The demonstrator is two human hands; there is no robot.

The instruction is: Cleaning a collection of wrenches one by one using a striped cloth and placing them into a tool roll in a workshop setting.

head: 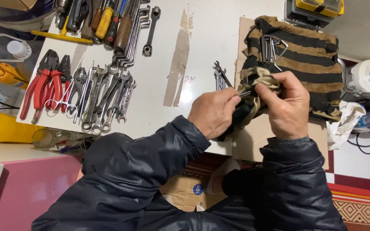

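My left hand point(213, 112) pinches the end of a small metal tool point(246, 93) near the front edge of the white board point(168, 38). My right hand point(288, 105) is closed on a bunched corner of the brown and black striped cloth point(311, 60), which wraps the tool's other end. Most of the tool is hidden by the cloth and my fingers. A set of hex keys on a wire ring point(272, 48) lies on the cloth beyond my right hand. Two small spanners point(220, 76) rest on the board just beyond my left hand.
A row of spanners point(108, 96), red-handled pliers point(43, 87) and screwdrivers point(103, 19) lie on the board's left half. A cardboard sheet point(253, 137) sits under the cloth. A yellow and black case point(315, 8) stands at the back right, a white container point(369, 77) at right.
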